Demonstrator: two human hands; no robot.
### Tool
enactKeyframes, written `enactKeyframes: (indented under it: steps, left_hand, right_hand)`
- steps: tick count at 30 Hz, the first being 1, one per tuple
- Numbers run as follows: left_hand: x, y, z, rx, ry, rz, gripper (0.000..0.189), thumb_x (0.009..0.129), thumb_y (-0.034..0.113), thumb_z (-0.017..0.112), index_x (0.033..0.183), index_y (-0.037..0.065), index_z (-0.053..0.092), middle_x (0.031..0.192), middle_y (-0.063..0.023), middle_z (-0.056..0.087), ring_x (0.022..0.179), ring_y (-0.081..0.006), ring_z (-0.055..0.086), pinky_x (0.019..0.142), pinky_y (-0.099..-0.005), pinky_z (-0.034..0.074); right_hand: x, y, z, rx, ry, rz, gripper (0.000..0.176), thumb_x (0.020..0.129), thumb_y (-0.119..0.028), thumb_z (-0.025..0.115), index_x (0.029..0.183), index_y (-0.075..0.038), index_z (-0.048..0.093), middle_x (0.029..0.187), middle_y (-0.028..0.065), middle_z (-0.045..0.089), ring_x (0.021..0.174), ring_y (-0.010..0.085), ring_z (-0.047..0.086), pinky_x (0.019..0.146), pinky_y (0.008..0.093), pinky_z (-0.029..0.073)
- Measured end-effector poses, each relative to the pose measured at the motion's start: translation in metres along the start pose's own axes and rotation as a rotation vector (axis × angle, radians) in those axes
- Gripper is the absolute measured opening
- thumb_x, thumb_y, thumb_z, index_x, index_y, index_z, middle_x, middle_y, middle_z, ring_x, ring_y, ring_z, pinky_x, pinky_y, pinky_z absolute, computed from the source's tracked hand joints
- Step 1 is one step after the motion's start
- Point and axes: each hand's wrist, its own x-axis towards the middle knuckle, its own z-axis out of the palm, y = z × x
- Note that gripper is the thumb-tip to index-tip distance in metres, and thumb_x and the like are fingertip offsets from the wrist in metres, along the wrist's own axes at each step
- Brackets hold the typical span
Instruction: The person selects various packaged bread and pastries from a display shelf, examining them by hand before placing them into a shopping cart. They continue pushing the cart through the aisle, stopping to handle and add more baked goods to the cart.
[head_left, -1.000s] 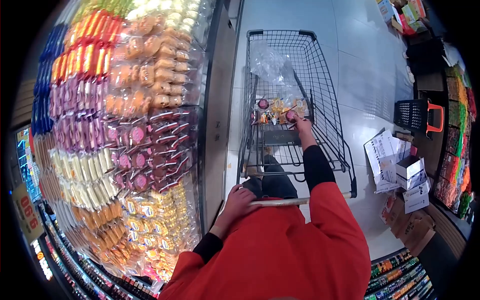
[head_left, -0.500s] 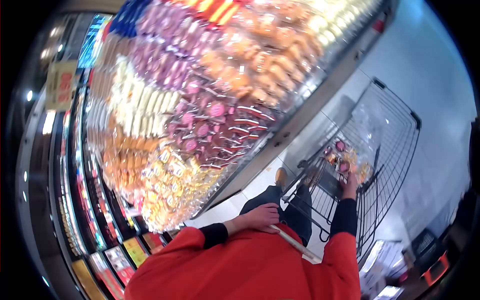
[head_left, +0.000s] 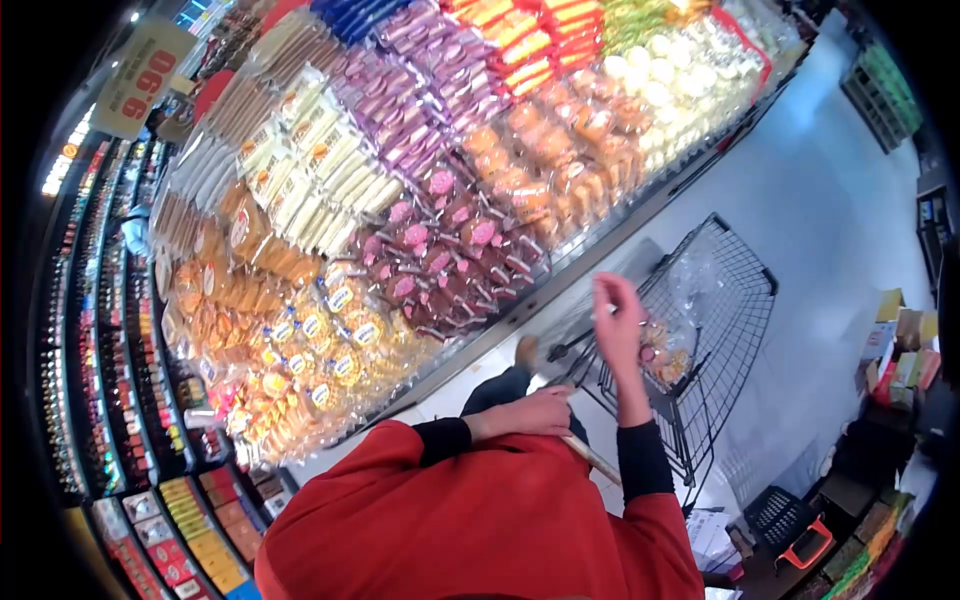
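My left hand (head_left: 535,412) is closed around a pale bar (head_left: 592,455), which looks like the handle of the shopping cart, close to my red top. My right hand (head_left: 618,308) is raised over the near part of the wire shopping cart (head_left: 735,330). Its fingers are loosely bent and slightly blurred, and nothing shows in them. Beneath and to the right of that hand, clear-wrapped snacks (head_left: 665,355) with pink and yellow parts lie in the cart. Beyond them is a clear plastic bag (head_left: 700,280).
A large sloped display holds wrapped snacks in rows, including pink-topped packs (head_left: 440,240) and yellow packs (head_left: 340,320). A price sign (head_left: 145,80) reads 9.90. Stocked shelves (head_left: 110,300) stand left. Cartons (head_left: 905,340) and a black basket (head_left: 775,520) are at right.
My right hand has come up out of the cart, away from the wrapped snacks, and moved left toward the display. My left hand stays on the bar. The view has shifted and sharpened.
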Motion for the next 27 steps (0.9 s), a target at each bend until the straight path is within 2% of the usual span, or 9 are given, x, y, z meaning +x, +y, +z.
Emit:
enactKeyframes:
  steps: [2,3,4,6,7,10,13,17,27]
  left_hand:
    - [0.004,-0.003,0.001,0.044,-0.061,-0.027,0.032,0.095,0.037,0.060,0.080,0.011,0.072,0.079,-0.0069,0.067,0.086,-0.0280,0.064,0.108,-0.0461,0.039]
    - [0.001,-0.020,0.022,0.035,-0.046,-0.005,0.031,0.095,0.039,0.060,0.092,0.011,0.073,0.092,-0.0100,0.069,0.095,-0.0300,0.064,0.110,-0.0466,0.038]
    - [0.001,-0.042,0.040,0.028,-0.035,0.020,0.034,0.096,0.040,0.060,0.105,0.011,0.074,0.104,-0.0132,0.071,0.105,-0.0320,0.064,0.113,-0.0471,0.037]
    - [0.016,-0.022,0.004,-0.106,0.071,0.028,0.052,0.095,0.044,0.060,0.135,0.011,0.061,0.136,-0.0188,0.060,0.130,-0.0365,0.053,0.118,-0.0464,0.032]
    - [0.022,-0.035,0.005,-0.168,-0.090,0.036,0.067,0.096,0.047,0.060,0.150,0.010,0.046,0.155,-0.0174,0.043,0.146,-0.0373,0.036,0.121,-0.0444,0.028]
    - [0.022,0.000,-0.054,-0.277,-0.124,0.032,0.059,0.098,0.034,0.060,0.147,0.005,0.048,0.155,-0.0160,0.044,0.148,-0.0309,0.033,0.122,-0.0383,0.023]
    - [0.025,0.013,-0.081,-0.255,-0.194,0.087,0.060,0.097,0.032,0.063,0.149,0.005,0.047,0.156,-0.0163,0.043,0.149,-0.0305,0.032,0.122,-0.0393,0.024]
    - [0.018,-0.041,-0.026,-0.253,-0.059,0.068,0.060,0.096,0.030,0.064,0.149,0.006,0.047,0.156,-0.0170,0.043,0.149,-0.0313,0.033,0.122,-0.0398,0.024]
    - [-0.006,-0.038,-0.098,-0.427,-0.068,-0.441,0.049,0.096,0.023,0.065,0.138,0.002,0.055,0.138,-0.0164,0.060,0.131,-0.0308,0.056,0.109,-0.0358,0.042]
  right_hand:
    - [0.011,-0.038,0.045,-0.029,-0.201,-0.174,0.027,0.092,-0.006,0.063,0.118,-0.003,0.064,0.115,0.0160,0.066,0.106,0.0293,0.065,0.093,0.0377,0.052]
    - [0.016,-0.069,0.063,-0.240,-0.189,-0.452,0.033,0.088,-0.005,0.063,0.121,-0.004,0.062,0.121,0.0175,0.062,0.114,0.0358,0.061,0.100,0.0423,0.049]
    - [0.023,-0.068,0.085,-0.285,-0.258,-0.523,0.046,0.085,-0.002,0.064,0.130,-0.005,0.058,0.132,0.0170,0.059,0.125,0.0390,0.054,0.106,0.0441,0.045]
    - [0.039,-0.088,0.123,-0.413,-0.286,-0.701,0.054,0.080,0.001,0.064,0.133,-0.007,0.057,0.137,0.0151,0.056,0.127,0.0373,0.054,0.106,0.0441,0.046]
    - [0.044,-0.089,0.136,-0.579,-0.296,-0.775,0.057,0.082,0.000,0.060,0.138,-0.009,0.054,0.143,0.0143,0.052,0.132,0.0361,0.050,0.106,0.0435,0.046]
    - [0.052,-0.085,0.156,-0.778,-0.345,-0.765,0.059,0.087,-0.008,0.056,0.145,-0.010,0.046,0.149,0.0110,0.045,0.142,0.0327,0.039,0.105,0.0413,0.046]
    - [0.059,-0.078,0.157,-0.885,-0.411,-0.780,0.057,0.088,-0.009,0.057,0.143,-0.012,0.047,0.144,0.0084,0.049,0.139,0.0302,0.041,0.102,0.0391,0.045]
    - [0.062,-0.069,0.159,-0.897,-0.360,-0.801,0.051,0.086,-0.014,0.062,0.136,-0.013,0.052,0.137,0.0064,0.052,0.136,0.0288,0.043,0.102,0.0399,0.045]
    - [0.054,-0.095,0.135,-0.731,-0.240,-0.884,0.055,0.079,-0.015,0.072,0.131,-0.011,0.054,0.130,0.0084,0.053,0.135,0.0326,0.043,0.114,0.0492,0.035]
